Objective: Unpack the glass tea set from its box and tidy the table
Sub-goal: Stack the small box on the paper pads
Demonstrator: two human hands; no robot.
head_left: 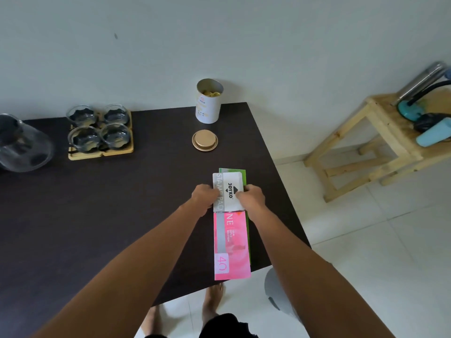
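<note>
Both hands grip a small white stamp pad box (229,191) near the right edge of the dark table (109,215). My left hand (205,197) holds its left side, my right hand (252,197) its right side. The box rests on a pink booklet (231,245), which lies over a green one (234,171). Several glass cups (100,128) stand on wooden coasters (101,152) at the back left. A glass teapot (22,142) sits at the far left edge of the view.
An open white tin canister (208,102) stands at the table's back edge, its gold lid (204,140) lying in front of it. A wooden stool (380,142) with a pump and teal items stands on the tiled floor to the right. A grey stool (278,289) is beneath my right arm.
</note>
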